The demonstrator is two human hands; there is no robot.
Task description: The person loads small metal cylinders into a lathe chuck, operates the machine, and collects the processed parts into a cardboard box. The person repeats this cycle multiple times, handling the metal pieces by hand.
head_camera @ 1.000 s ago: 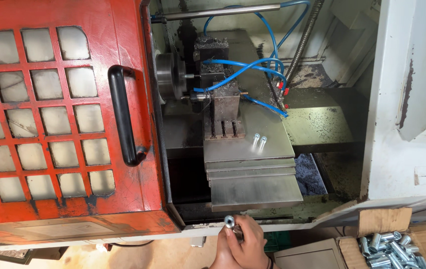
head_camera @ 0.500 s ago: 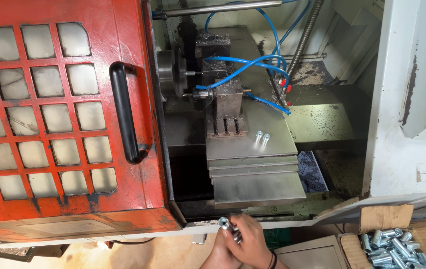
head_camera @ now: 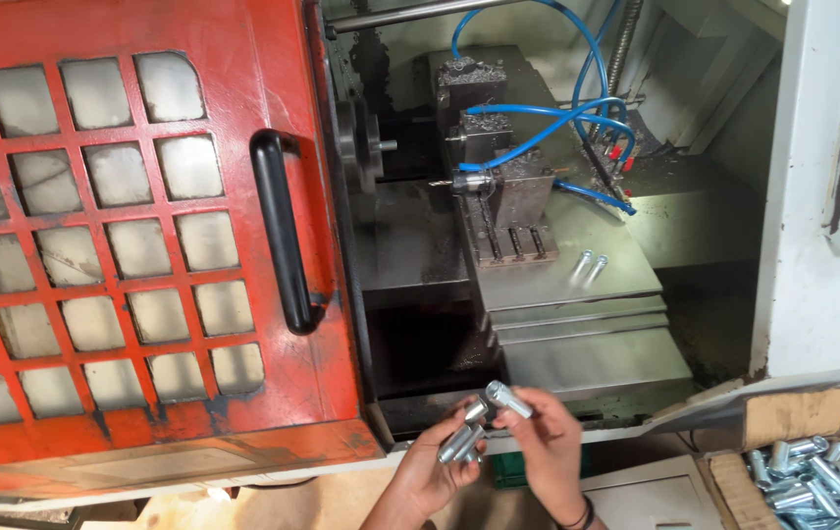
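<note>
Both hands low in front of open lathe. Left hand (head_camera: 427,473) cupping bunch of small metal cylinders (head_camera: 461,444); right hand (head_camera: 546,444) pinching one cylinder (head_camera: 509,399) at fingertips. Red door (head_camera: 135,236) left, box of parts (head_camera: 813,476) right.

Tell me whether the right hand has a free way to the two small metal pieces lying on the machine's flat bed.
Probably yes. The machine's red door is slid aside, and nothing stands between the right hand and the two pieces. However, that hand already holds a metal piece.
</note>
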